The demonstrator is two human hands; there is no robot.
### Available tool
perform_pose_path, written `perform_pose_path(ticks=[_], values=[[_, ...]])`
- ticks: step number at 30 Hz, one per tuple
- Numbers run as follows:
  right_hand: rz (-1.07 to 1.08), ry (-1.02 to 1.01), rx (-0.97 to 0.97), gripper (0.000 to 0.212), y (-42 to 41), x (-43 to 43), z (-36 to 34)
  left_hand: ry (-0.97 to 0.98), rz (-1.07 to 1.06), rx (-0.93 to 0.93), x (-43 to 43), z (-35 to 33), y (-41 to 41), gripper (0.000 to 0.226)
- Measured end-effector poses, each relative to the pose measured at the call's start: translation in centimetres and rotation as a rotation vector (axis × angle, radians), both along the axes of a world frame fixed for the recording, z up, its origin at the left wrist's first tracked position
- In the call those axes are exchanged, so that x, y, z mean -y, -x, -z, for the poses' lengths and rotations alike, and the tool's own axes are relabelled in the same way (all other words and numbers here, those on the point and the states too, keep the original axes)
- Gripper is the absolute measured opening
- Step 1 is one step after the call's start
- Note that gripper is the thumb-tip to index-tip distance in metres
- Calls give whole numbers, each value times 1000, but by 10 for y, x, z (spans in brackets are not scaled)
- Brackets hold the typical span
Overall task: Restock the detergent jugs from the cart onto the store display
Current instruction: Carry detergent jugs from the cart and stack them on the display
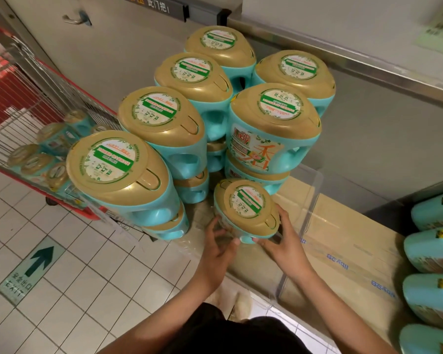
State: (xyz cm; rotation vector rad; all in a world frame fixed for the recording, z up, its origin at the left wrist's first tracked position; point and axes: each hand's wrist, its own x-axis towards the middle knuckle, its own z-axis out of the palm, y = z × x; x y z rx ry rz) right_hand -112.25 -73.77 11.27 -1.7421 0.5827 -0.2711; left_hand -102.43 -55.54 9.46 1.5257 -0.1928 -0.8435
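A teal detergent jug with a gold lid [247,209] sits low at the front of the display, on the cardboard base [343,241]. My left hand [220,245] holds its left side with the thumb curled on the front. My right hand [284,238] grips its right side, fingers wrapped round the lid's edge. Behind it rise stacks of the same jugs [164,118], two or three high. More jugs [46,154] lie in the red wire cart [23,80] at the left.
A clear plastic guard [310,208] edges the display to the right of the held jug. Other teal bottles [435,251] line the right edge. White tiled floor with a green exit arrow [33,264] lies at the lower left. A grey wall and door stand behind.
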Motion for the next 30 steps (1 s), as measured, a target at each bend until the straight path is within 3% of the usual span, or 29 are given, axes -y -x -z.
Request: perform_pose_path(ticks=[6,17,20,25,26,30], values=[[3,26,-50,59,-24,12,10,60,-93,21,14,-3,-4,70],[34,132,-111,50,-33,16,20,64,-87,22,9,0,-6,69],[97,-2,-145,52,-26,13,21,47,-67,-50,3,1,-6,62],[370,-354,-188,23,3,-18,17,-74,-113,-5,-20,-5,1,20],[332,-403,-205,22,11,-26,14,-69,-127,11,-28,-6,5,14],[31,-386,-223,19,40,-56,-3,-90,-177,31,-63,-17,37,22]])
